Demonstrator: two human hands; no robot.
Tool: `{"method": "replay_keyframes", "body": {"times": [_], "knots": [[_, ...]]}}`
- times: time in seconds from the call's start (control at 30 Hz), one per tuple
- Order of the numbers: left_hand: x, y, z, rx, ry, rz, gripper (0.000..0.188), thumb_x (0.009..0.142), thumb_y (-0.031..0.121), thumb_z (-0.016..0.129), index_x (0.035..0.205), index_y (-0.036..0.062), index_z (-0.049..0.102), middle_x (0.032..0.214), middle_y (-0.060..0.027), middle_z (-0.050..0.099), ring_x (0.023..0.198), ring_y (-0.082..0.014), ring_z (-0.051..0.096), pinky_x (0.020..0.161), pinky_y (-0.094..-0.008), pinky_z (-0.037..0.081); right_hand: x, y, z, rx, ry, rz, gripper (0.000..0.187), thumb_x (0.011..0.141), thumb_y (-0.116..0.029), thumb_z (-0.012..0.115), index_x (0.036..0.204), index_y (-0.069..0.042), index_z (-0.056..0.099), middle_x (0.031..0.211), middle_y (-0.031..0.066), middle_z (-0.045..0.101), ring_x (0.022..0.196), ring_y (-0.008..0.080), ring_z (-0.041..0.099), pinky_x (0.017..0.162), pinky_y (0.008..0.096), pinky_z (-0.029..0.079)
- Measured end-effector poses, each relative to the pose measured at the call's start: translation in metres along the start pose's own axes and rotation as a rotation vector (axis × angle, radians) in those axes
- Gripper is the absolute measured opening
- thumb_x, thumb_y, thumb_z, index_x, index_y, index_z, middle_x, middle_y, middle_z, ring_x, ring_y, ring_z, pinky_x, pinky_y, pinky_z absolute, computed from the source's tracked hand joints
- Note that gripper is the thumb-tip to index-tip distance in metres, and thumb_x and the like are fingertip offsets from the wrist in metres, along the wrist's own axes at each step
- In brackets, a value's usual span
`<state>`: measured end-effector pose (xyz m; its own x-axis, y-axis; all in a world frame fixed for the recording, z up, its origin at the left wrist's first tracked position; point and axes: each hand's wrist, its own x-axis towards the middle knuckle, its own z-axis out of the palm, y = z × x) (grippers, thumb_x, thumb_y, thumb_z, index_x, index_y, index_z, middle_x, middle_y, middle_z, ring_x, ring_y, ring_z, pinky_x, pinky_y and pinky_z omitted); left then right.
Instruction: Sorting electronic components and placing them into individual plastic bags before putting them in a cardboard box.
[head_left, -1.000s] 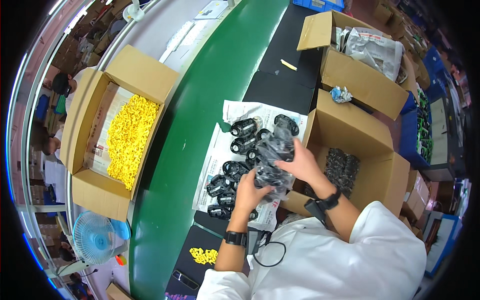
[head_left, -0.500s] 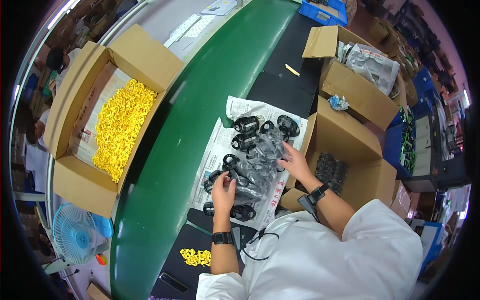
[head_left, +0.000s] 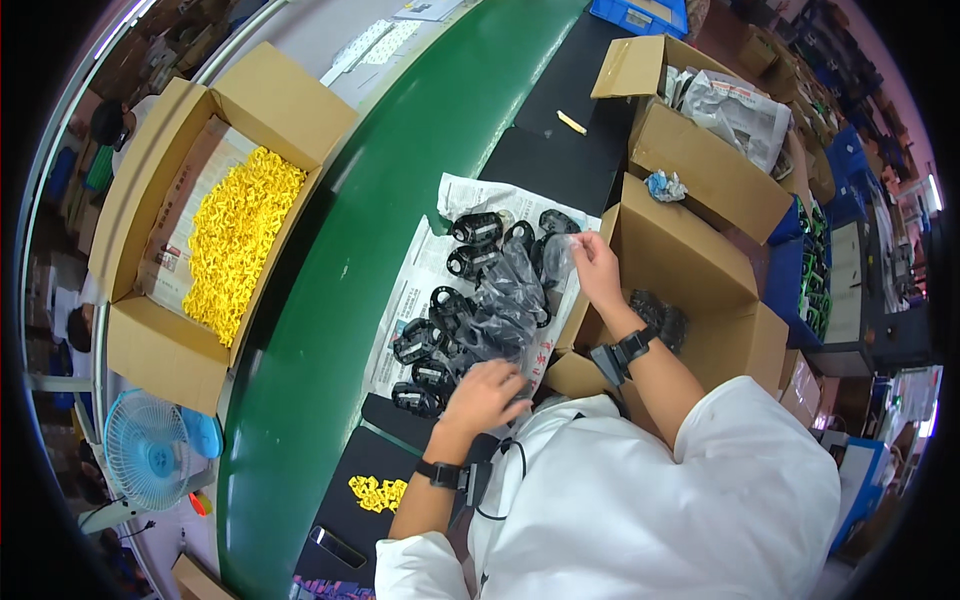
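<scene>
Black ring-shaped plastic parts [head_left: 476,229] lie in a cluster on a newspaper sheet [head_left: 397,325]. A crumpled clear plastic bag [head_left: 505,310] covers the right side of the cluster. My right hand [head_left: 598,272] pinches the bag's far right edge between thumb and fingers and lifts it a little. My left hand [head_left: 484,398] hovers at or on the bag's near end, its fingers slightly bent and apart; whether the fingertips touch the film is hard to see.
An open carton [head_left: 690,235] with dark bagged items stands to the right, beneath another carton [head_left: 705,165] with newspaper. Across the green belt [head_left: 300,400] sits a box of yellow pieces [head_left: 240,245]. Small yellow pieces [head_left: 378,493] and a phone [head_left: 338,547] lie near my left forearm.
My right hand has moved farther away and now pinches and raises the bag's edge. My left hand has shifted right and nearer, off the black parts, to the bag's near end.
</scene>
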<state>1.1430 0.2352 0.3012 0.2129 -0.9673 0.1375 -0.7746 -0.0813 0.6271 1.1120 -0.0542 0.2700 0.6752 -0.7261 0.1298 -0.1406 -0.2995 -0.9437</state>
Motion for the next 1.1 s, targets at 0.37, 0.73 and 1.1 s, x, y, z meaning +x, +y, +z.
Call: {"method": "replay_keyframes", "body": {"times": [0.37,0.73,1.1], "knots": [[-0.032,0.002,0.061,0.061,-0.288,-0.155,0.060,0.068,0.014,0.070,0.125,0.0162,0.055,0.135,-0.0123,0.045,0.125,-0.0325,0.042,0.105,-0.0437,0.035,0.009,0.013,-0.030,0.406,0.011,0.265,0.019,0.088,-0.009,0.042,0.092,-0.006,0.060,0.077,0.0001,0.059,0.069,0.0090,0.053,0.067,0.0239,0.044],[-0.040,-0.001,0.052,-0.468,0.236,-0.530,0.052,0.071,0.001,0.053,0.122,0.0070,0.057,0.116,-0.0202,0.060,0.108,-0.0376,0.057,0.096,-0.0388,0.045,-0.099,-0.017,0.001,-0.351,-1.041,0.310,0.058,0.079,-0.056,0.067,0.106,-0.005,0.063,0.092,0.0121,0.067,0.083,0.0227,0.063,0.076,0.0353,0.049],[-0.017,-0.011,0.003,-0.856,0.578,-0.474,0.060,0.081,0.007,0.063,0.137,0.0029,0.042,0.137,-0.0144,0.047,0.124,-0.0245,0.047,0.103,-0.0359,0.036,-0.079,-0.013,0.020,0.216,-0.786,0.153,0.028,0.090,-0.010,0.057,0.116,-0.002,0.057,0.106,0.0050,0.060,0.101,0.0124,0.055,0.090,0.0285,0.045]]}}
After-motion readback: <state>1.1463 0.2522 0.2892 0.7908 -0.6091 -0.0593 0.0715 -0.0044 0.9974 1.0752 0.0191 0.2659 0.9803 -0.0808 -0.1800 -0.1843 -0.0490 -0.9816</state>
